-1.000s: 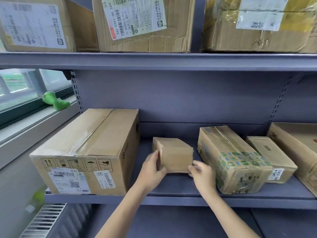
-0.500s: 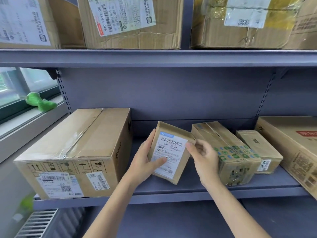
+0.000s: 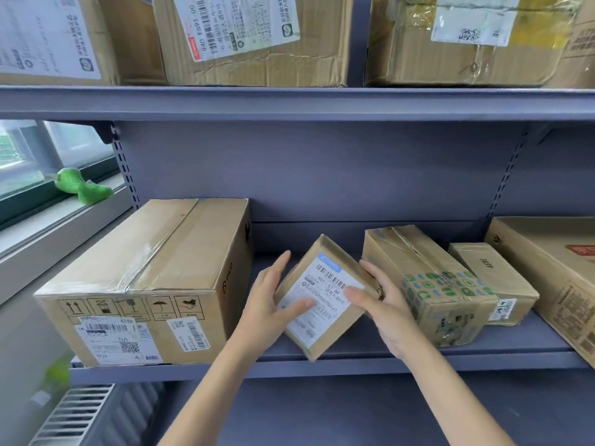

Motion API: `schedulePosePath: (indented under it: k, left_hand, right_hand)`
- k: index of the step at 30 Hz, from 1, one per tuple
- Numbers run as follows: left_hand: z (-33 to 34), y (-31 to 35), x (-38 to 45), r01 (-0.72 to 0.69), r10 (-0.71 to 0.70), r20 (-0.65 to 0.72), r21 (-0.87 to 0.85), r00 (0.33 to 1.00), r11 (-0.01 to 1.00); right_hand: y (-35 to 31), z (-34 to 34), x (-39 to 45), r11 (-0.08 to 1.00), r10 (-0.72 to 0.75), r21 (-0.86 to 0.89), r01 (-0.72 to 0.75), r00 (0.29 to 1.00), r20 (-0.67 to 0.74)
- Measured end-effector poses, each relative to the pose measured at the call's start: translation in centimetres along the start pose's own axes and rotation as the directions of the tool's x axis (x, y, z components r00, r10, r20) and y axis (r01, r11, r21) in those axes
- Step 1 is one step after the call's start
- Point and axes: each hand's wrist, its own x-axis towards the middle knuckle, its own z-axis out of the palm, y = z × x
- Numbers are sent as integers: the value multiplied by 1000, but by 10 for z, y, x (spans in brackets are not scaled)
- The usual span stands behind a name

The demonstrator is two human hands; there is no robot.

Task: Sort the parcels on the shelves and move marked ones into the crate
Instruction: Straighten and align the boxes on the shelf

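Gripping a tilted small parcel (image 3: 322, 300), both hands (image 3: 325, 312) show its label (image 3: 325, 294) reading "661"

1. Shelf unit (image 3: 289, 103): grey-blue metal, solid back panel, slotted uprights (image 3: 127, 175).
2. Window (image 3: 29, 162): left side, daylight through glass, dark green frame.
3. Windowsill (image 3: 48, 220): pale, holding a green plush toy (image 3: 82, 188).
4. Radiator (image 3: 67, 413): white, ribbed, lower left.
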Motion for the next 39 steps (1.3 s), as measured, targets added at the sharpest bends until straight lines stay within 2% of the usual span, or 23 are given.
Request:
schedulePosePath:
  k: [2, 4, 8, 12, 16, 20, 23, 26, 28, 29, 31, 33, 39]
  left_hand:
    - [4, -2, -2, 41, -50, -104, -84, 993, 996]
    - [8, -6, -3, 81, -105, -128, -185, 986, 979]
    - [12, -11, -5, 100, -167, -255, -254, 952, 962]
    - [11, -13, -4, 69, -131, -286, -217, 949, 974]
    - [13, -11, -4, 31, -57, -274, -100, 960, 995]
    - [17, -11, -4, 47, -61, -237, -65, 970, 997]
    - [17, -18, -5, 31, -31, -148, 0, 989, 1000]
    - [19, -27, -5, 17, -1, -72, 214, 997, 977]
    - [20, -29, 0, -40, 58, -33, 407, 998, 913]
    - [19, -28, 4, -82, 95, 0, 507, 995, 858]
    - [19, -28, 12, -156, 133, 85, 657, 987, 738]
    - [20, -30, 19, -174, 120, 126, 722, 985, 669]
    - [21, -40, 37, -172, 95, 144, 834, 985, 525]
  right_hand:
    - [4, 3, -1, 991, -13, 133, 18, 999, -38]
    - [7, 6, -4, 976, -14, 215, 25, 998, -53]
    - [12, 10, -11, 981, 18, 192, -8, 998, -52]
    - [13, 9, -15, 999, 15, -40, -16, 999, -30]
    - [12, 11, -14, 934, -1, -356, -22, 998, -65]
    - [17, 13, -12, 905, -54, -425, -10, 989, -138]
    - [21, 13, -13, 887, -79, -462, -5, 983, -163]
    - [25, 16, -15, 809, -188, -583, 71, 972, -141]
    - [26, 17, -12, 698, -312, -688, 201, 949, -39]
    - [25, 17, -8, 620, -321, -747, 242, 946, 40]
    - [26, 16, 3, 461, -250, -846, 270, 954, 168]
    - [27, 14, 15, 368, -194, -887, 278, 956, 219]
    - [28, 18, 49, 255, -149, -925, 280, 957, 249]
